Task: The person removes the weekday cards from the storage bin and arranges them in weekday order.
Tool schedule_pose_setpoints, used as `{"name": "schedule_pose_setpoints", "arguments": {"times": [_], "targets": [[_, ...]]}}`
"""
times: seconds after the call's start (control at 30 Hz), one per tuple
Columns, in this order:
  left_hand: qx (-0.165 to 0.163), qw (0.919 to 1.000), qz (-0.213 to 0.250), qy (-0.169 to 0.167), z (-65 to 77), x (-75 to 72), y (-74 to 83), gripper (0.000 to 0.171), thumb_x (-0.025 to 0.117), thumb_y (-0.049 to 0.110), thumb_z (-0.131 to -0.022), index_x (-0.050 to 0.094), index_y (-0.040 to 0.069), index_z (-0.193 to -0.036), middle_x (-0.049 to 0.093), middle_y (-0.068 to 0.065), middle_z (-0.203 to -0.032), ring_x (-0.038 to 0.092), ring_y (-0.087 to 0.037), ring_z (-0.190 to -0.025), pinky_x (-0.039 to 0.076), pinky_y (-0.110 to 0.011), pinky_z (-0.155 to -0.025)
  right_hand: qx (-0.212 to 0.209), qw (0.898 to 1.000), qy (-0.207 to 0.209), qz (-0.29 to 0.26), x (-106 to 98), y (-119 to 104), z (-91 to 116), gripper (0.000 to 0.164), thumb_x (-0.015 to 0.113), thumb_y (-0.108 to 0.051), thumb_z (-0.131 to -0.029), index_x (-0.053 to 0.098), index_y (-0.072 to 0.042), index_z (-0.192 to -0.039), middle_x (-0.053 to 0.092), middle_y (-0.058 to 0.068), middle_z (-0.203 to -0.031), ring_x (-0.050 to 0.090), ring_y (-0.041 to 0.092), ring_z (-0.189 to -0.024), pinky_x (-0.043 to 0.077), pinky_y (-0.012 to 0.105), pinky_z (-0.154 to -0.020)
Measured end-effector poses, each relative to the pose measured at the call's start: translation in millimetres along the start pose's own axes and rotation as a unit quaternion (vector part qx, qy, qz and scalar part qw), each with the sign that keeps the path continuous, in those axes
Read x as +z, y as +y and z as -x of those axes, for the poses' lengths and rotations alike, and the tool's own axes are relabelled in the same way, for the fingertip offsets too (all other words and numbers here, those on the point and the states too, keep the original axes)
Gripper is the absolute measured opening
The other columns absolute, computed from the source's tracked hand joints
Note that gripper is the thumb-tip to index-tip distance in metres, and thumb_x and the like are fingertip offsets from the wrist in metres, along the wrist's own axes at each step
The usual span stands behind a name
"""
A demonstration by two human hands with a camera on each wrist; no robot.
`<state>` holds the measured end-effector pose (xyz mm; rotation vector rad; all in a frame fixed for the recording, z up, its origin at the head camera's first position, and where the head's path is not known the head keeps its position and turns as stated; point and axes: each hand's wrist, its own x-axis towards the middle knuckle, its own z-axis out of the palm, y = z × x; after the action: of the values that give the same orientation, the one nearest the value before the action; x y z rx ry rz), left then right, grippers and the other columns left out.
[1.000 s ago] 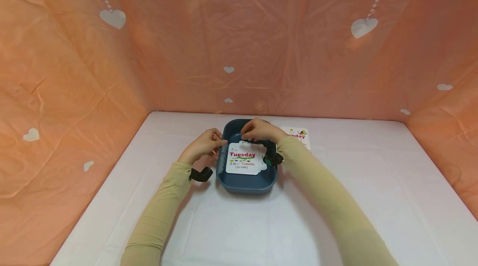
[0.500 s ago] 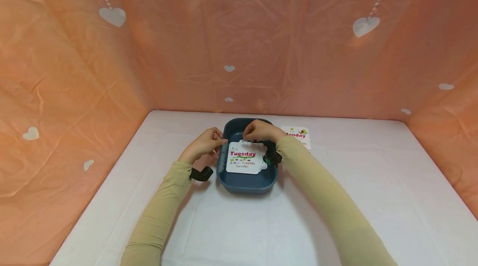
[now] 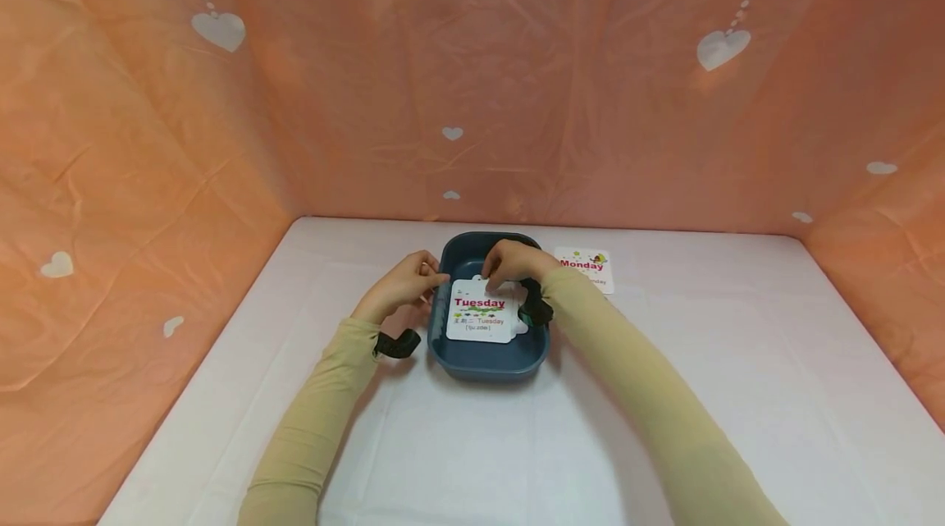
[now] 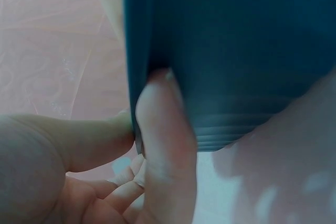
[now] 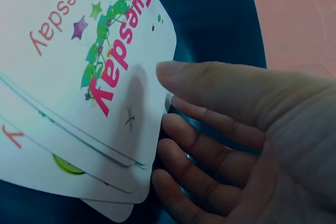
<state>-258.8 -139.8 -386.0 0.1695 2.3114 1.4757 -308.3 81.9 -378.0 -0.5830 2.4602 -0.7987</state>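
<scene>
My left hand (image 3: pixel 401 285) pinches the left rim of a dark blue plastic tub (image 3: pixel 487 363) between thumb and finger, as the left wrist view shows. In the tub lies a loose stack of white rounded cards, and its top card (image 3: pixel 478 332) reads "Tuesday". My right hand (image 3: pixel 514 260) is over the far end of the stack. In the right wrist view, its thumb hovers over the Tuesday card (image 5: pixel 58 77) and casts a shadow there. The other fingers, slightly bent, are by the stack's edge; whether they touch it I cannot tell.
A "Monday" card (image 3: pixel 588 267) lies on the white table (image 3: pixel 472 460), right of the tub and partly behind my right sleeve (image 3: pixel 635 362). Orange cloth (image 3: pixel 502 83) with white hearts hangs at the back and sides.
My right hand's thumb and fingers, close together behind the stack earlier, have spread, and the thumb has come forward over the Tuesday card. The left hand has stayed on the rim.
</scene>
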Motion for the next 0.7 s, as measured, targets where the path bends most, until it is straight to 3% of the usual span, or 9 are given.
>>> {"name": "schedule_pose_setpoints", "arguments": {"times": [0.2, 0.7], "targets": [[0.004, 1.0, -0.006, 0.003, 0.2, 0.2, -1.5, 0.022, 0.057, 0.012, -0.097, 0.044, -0.002, -0.108, 0.053, -0.01, -0.077, 0.055, -0.018, -0.06, 0.055, -0.031, -0.051, 0.01, 1.0, -0.005, 0.0, 3.0, -0.7, -0.6, 0.03, 0.081, -0.007, -0.074, 0.069, -0.003, -0.102, 0.062, 0.004, -0.088, 0.052, 0.016, -0.078, 0.045, 0.026, -0.066], [0.005, 1.0, -0.002, 0.008, 4.7, 1.6, -9.1, 0.021, 0.057, 0.011, -0.097, 0.043, -0.002, -0.106, 0.051, -0.009, -0.075, 0.054, -0.017, -0.059, 0.055, -0.033, -0.051, 0.018, 1.0, -0.004, 0.003, 13.4, 0.4, -5.2, 0.029, 0.083, -0.005, -0.072, 0.069, -0.005, -0.097, 0.058, 0.005, -0.085, 0.05, 0.017, -0.077, 0.044, 0.026, -0.062]]}}
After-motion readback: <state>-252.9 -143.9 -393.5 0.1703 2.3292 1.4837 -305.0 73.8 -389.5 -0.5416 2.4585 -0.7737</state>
